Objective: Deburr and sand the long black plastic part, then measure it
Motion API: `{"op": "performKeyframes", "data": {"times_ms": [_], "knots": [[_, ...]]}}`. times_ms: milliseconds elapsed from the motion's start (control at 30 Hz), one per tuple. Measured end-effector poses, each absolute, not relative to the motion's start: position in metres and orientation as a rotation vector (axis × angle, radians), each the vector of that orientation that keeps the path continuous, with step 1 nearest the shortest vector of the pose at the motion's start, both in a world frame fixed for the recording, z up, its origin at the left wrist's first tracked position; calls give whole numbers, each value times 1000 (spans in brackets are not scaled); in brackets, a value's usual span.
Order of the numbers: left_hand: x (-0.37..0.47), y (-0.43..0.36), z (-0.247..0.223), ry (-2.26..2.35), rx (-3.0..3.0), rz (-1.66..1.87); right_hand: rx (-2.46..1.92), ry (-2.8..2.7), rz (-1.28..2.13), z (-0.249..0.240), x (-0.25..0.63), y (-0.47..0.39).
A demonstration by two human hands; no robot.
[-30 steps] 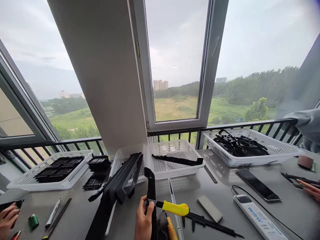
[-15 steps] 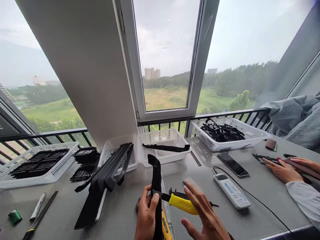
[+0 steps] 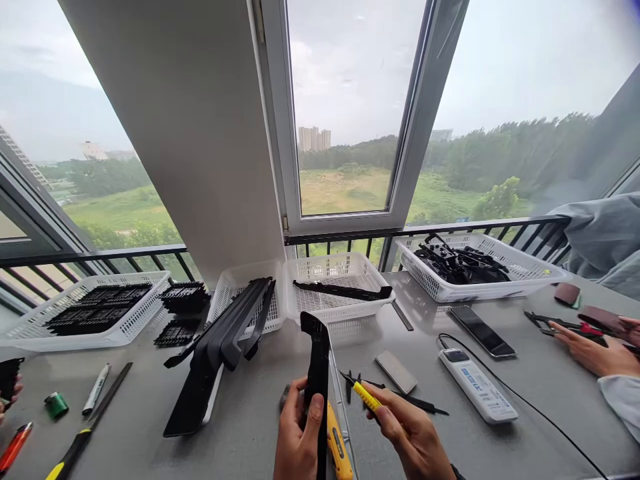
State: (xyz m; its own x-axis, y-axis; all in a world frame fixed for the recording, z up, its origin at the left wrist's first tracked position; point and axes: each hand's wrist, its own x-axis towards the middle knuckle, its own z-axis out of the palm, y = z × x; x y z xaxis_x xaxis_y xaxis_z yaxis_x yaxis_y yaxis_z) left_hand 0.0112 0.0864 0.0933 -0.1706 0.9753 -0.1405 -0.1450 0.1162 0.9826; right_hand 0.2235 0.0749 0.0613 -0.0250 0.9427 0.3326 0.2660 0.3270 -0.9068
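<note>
My left hand point(image 3: 300, 427) is closed around a long black plastic trim piece point(image 3: 316, 360), held nearly upright with its curved end at the top. To the right, my right hand point(image 3: 407, 427) grips a yellow utility knife point(image 3: 367, 395). The knife's dark tip points up and left, apart from the trim piece. Just behind it on the table lie thin black parts point(image 3: 423, 403), partly covered by my fingers. A yellow-orange tool point(image 3: 339, 450) rests beside the trim piece, its far side hidden.
Along the railing stand white baskets point(image 3: 345, 310) with black parts. Long black trim pieces point(image 3: 220, 347) lean from one basket. A grey block point(image 3: 396, 372), a phone point(image 3: 483, 331) and a corded white device point(image 3: 477, 387) lie rightward. Another person's hands point(image 3: 595, 350) work at right; a hand point(image 3: 17, 390) shows left.
My right hand, spread loosely over the knife before, now has its fingers closed round the handle. The blade has come away from the trim piece. The whole view has shifted slightly left.
</note>
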Motion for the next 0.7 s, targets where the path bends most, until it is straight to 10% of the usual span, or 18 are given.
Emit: {"op": "performKeyframes", "data": {"times_ms": [700], "knots": [[17,79,85,1320,976,1233,-1205,-1392,892,71,238,76]]}}
